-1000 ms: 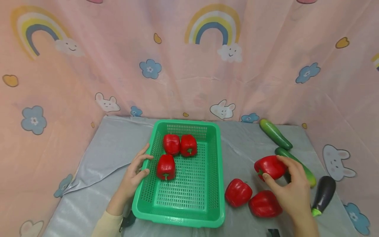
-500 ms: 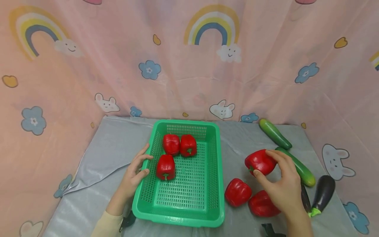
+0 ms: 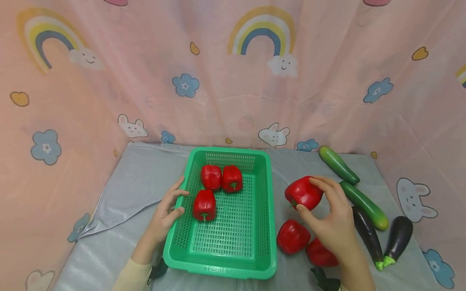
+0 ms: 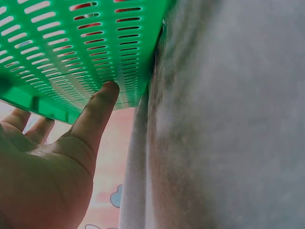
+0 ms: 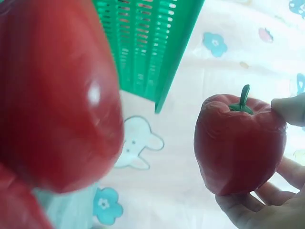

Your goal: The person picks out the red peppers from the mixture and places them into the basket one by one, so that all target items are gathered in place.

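Note:
My left hand [image 3: 165, 214] rests at the left side of a green plastic basket [image 3: 273, 210], with fingertips at its rim. In the left wrist view, one straight finger [image 4: 97, 112] touches the slotted outer wall. Three red bell peppers, one of them the front pepper [image 3: 204, 205], lie inside. My right hand [image 3: 333, 218] grips another bell pepper [image 3: 303, 192] between thumb and fingers, above the table right of the basket. In the right wrist view this held pepper [image 5: 240, 145] shows its green stem. Below it lie two more, a whole pepper [image 3: 293, 237] and a partly hidden pepper [image 3: 321, 254].
At the right lie two green cucumber-like vegetables, the far one [image 3: 338, 165] and the near one [image 3: 365, 205]. Two eggplants, left [image 3: 367, 234] and right [image 3: 399, 238], are in front of them. A pink patterned curtain [image 3: 218, 113] stands behind the grey cloth [image 3: 153, 169].
My right hand has moved left toward the basket with the bell pepper, which appears slightly higher in view. Both eggplants are now uncovered. The left hand and basket have stayed put.

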